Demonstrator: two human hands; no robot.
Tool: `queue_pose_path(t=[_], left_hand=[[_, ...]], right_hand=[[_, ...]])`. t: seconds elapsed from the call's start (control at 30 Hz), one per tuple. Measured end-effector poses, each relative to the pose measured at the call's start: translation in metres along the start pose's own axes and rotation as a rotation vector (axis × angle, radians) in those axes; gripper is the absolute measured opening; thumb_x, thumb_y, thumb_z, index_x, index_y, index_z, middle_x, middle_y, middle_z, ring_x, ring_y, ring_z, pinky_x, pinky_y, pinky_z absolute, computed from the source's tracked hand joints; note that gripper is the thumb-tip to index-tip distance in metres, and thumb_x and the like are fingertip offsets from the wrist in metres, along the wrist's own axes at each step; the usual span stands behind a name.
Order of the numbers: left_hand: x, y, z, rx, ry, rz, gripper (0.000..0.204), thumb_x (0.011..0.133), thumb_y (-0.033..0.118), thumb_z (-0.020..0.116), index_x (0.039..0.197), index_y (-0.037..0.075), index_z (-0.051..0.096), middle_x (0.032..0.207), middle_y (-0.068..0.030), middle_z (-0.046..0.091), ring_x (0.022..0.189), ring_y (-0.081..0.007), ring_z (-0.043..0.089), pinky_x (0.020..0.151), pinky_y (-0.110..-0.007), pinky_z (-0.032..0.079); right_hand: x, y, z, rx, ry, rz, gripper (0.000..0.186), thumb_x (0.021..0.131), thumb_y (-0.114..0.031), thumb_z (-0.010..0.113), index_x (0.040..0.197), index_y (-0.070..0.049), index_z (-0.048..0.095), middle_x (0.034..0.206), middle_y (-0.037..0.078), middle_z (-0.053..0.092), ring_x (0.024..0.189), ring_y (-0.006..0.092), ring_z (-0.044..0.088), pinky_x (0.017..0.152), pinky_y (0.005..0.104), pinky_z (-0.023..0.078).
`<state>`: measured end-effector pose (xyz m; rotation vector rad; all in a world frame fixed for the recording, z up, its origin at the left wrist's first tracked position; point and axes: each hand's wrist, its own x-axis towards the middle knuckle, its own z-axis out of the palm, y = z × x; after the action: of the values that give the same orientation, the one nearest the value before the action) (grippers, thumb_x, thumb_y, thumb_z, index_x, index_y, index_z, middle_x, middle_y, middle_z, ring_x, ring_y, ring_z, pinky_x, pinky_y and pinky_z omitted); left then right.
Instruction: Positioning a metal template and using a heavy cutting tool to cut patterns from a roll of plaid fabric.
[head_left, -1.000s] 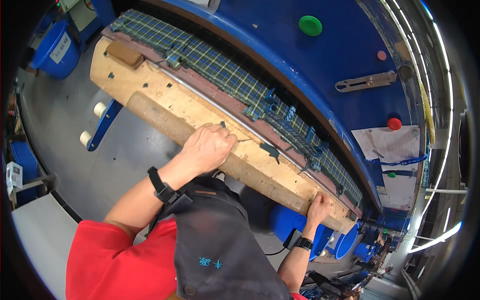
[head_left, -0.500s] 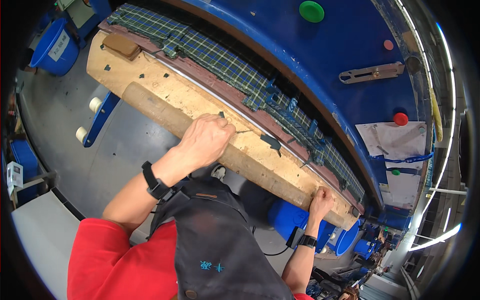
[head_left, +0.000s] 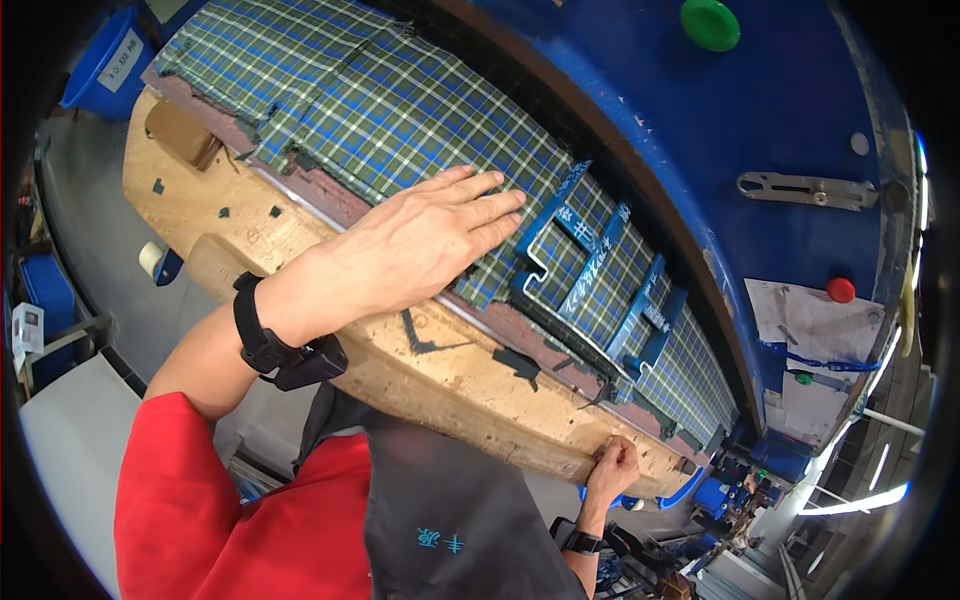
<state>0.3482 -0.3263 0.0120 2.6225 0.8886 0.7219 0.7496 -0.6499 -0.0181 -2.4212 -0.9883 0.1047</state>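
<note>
My left hand [head_left: 425, 235] lies open, fingers stretched out, on the green-and-blue plaid fabric [head_left: 355, 105], just left of blue plastic templates [head_left: 580, 250] with cut-out shapes. Under the fabric's near edge runs a worn pink strip [head_left: 520, 335] with a thin metal edging. My right hand [head_left: 612, 463] is closed on the near edge of the wooden board [head_left: 470, 380] at its right part. Dark scraps [head_left: 515, 365] lie on the board, and a brown block [head_left: 180, 132] sits at its left end.
A blue panel [head_left: 680, 120] beyond the fabric carries a green knob [head_left: 708, 24], a red knob [head_left: 840, 289], a metal bracket [head_left: 805, 190] and paper sheets [head_left: 800, 315]. Blue bins [head_left: 105, 55] stand at the left and lower right. A pale surface [head_left: 80, 450] is at the lower left.
My left hand has left the board and moved forward onto the fabric, fingers now spread. The fabric and templates appear larger and closer. My right hand stays at the board's edge.
</note>
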Motion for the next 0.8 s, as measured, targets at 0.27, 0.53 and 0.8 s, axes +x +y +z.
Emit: queue_pose_path(t=[0.27,0.53,0.8], left_hand=[[-0.007,-0.013,0.0,-0.046,-0.157,-0.029,0.057,0.09,0.013,0.069,0.145,0.004,0.058,0.161,-0.0114,0.049,0.152,-0.0307,0.041,0.128,-0.05,0.03],[-0.004,-0.013,-0.001,-0.074,-0.18,-0.023,0.065,0.085,0.018,0.078,0.146,0.005,0.058,0.162,-0.0103,0.046,0.152,-0.033,0.04,0.127,-0.052,0.03],[-0.01,-0.004,-0.009,-0.052,-0.205,0.021,0.063,0.081,0.02,0.081,0.141,0.02,0.062,0.162,-0.0138,0.043,0.151,-0.0376,0.038,0.127,-0.056,0.029]], right_hand=[[-0.012,0.001,-0.005,0.079,-0.015,0.032,0.016,0.101,-0.01,0.064,0.091,0.002,0.069,0.065,0.001,0.053,0.061,0.0084,0.043,0.055,0.0292,0.038],[-0.009,-0.017,-0.004,0.0,-0.01,0.037,0.022,0.103,-0.015,0.064,0.091,0.003,0.067,0.069,0.004,0.062,0.06,0.0103,0.053,0.056,0.03,0.045],[-0.016,-0.028,-0.002,-0.018,0.029,0.001,0.016,0.101,-0.011,0.064,0.095,0.004,0.068,0.065,0.005,0.054,0.061,0.0109,0.044,0.055,0.0323,0.039]])
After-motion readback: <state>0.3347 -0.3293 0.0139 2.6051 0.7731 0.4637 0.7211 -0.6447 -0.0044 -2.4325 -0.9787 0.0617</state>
